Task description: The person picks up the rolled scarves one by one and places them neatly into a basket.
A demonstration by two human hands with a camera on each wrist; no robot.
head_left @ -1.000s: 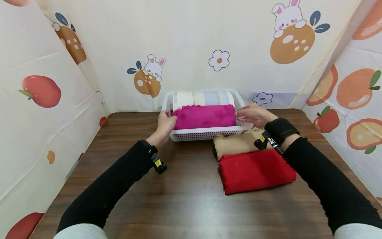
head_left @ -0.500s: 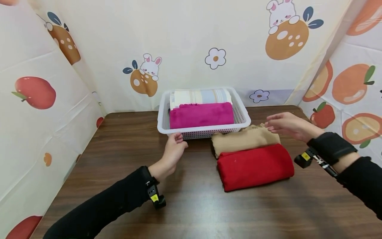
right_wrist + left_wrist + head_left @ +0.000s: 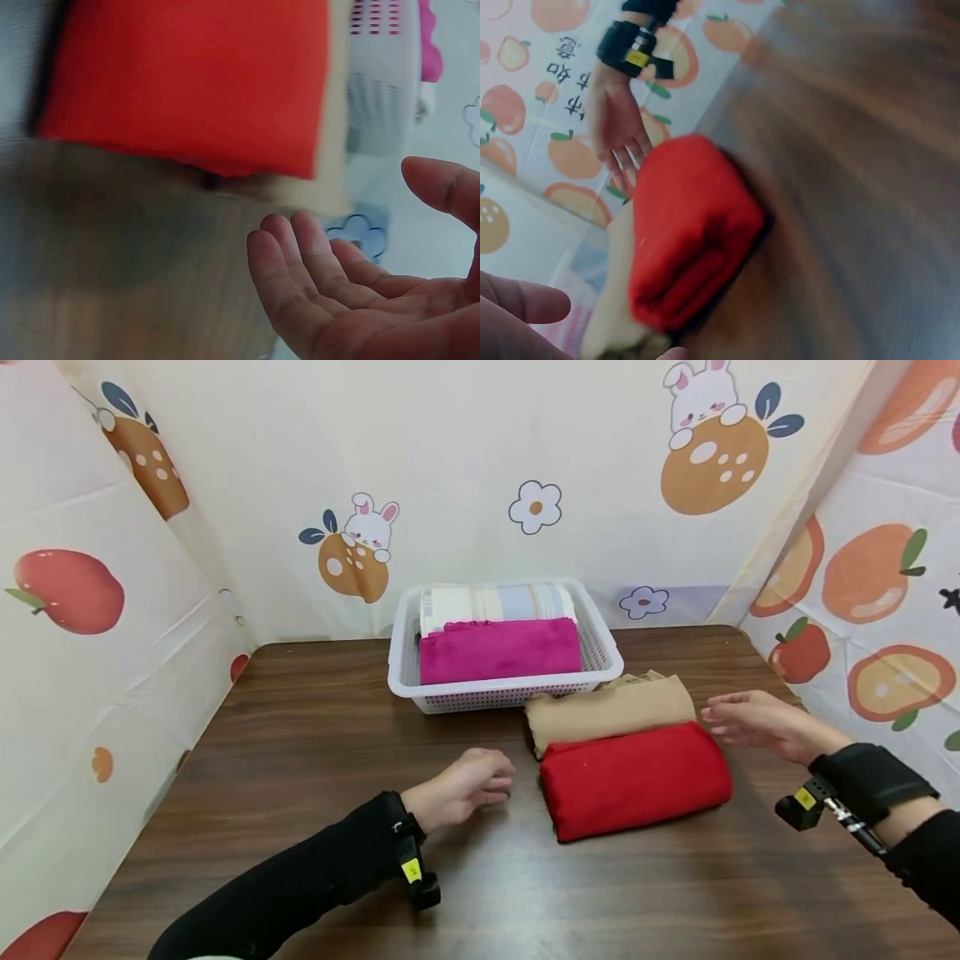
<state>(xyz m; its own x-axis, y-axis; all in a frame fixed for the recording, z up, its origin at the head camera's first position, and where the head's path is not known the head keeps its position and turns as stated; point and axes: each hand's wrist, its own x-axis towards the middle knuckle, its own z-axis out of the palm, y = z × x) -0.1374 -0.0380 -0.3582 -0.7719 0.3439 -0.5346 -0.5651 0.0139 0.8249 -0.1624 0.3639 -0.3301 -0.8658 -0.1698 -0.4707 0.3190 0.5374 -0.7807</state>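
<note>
- Printed fabric (image 3: 465,460) is hung behind the table (image 3: 315,735) and along both sides, its pale ground covered with rabbits (image 3: 369,531), outlined flowers (image 3: 535,507) and red and orange fruit (image 3: 69,592); creases are seen in the side panels.
- Dark brown wood grain is shown across the tabletop, with light reflected as a pale sheen toward the front, and its back edge is set close to the fabric.
- At the back of the table, a white perforated basket (image 3: 480,700) is placed, in which a striped cloth (image 3: 495,602) is laid behind a folded magenta cloth (image 3: 500,652).
- Just in front of the basket's right part, a tan cloth (image 3: 611,710) is laid folded, and against its front side a thick folded red cloth (image 3: 636,781) is set.
- Left of the red cloth, the left hand (image 3: 461,787) is held apart from it, fingers loosely bent and nothing gripped; whether the table is touched cannot be told.
- Beside the right ends of the tan and red cloths, the right hand (image 3: 772,727) is held with fingers extended, thumb spread wide and palm bare.
- Black sleeves (image 3: 322,868) are worn on both arms, and a small camera (image 3: 422,881) is strapped at each wrist.
</note>
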